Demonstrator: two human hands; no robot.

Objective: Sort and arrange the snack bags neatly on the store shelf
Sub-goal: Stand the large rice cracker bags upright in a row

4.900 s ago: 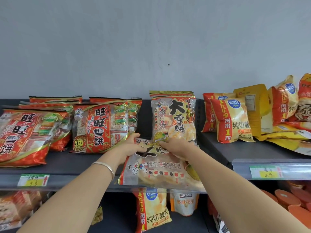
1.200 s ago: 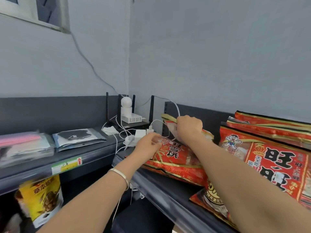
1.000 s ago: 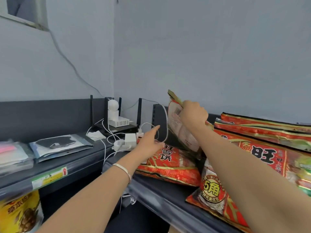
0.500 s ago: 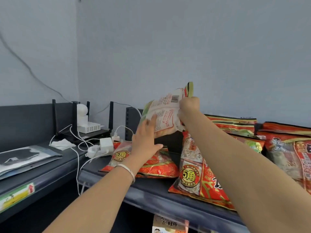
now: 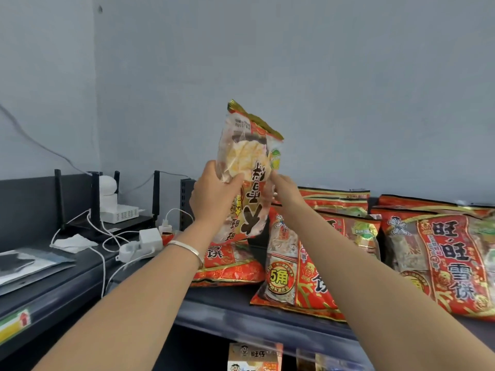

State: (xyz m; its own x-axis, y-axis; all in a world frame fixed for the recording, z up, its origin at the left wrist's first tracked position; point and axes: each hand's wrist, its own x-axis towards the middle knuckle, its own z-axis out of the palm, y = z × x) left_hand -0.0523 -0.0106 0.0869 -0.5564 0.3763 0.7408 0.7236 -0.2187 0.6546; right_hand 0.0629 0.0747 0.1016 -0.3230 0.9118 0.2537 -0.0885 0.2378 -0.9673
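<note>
A pale rice-cracker bag (image 5: 247, 167) with black characters is held upside down in the air above the dark shelf (image 5: 230, 303). My left hand (image 5: 214, 196) grips its left side and my right hand (image 5: 281, 188) pinches its right edge. Below it a red snack bag (image 5: 230, 266) lies flat on the shelf. To the right, several red bags lean upright, one with a "5角" badge (image 5: 292, 266) and a larger one (image 5: 442, 263).
A router with black antennas, a white camera (image 5: 107, 188) and white power adapters with cables (image 5: 142, 242) crowd the shelf corner at left. A flat packet (image 5: 24, 266) lies on the left shelf. A small carton (image 5: 254, 356) stands on the lower shelf.
The pale bag was lifted off the red bags and turned, its printed front now facing me upside down. My left hand moved from under it to gripping its side. The view swung right.
</note>
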